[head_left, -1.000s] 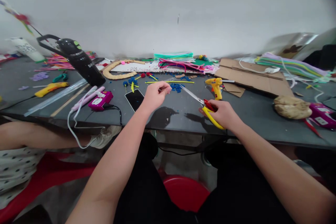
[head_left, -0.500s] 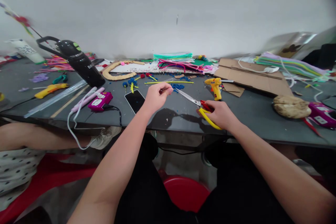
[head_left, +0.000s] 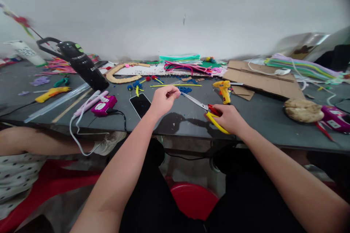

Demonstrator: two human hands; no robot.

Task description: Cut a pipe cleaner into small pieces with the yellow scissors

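The right grip (head_left: 226, 119) holds scissors (head_left: 199, 103) in front and left of the glue gun (head_left: 223, 90). Farther left of the gun, the left grip (head_left: 163, 100) has fingers pressed together; one cannot tell if they pinch anything.

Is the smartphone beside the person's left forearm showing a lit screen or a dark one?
Dark: the visible face of the smartphone is plain black, with nothing lit. Whether it is powered off, I cannot tell.
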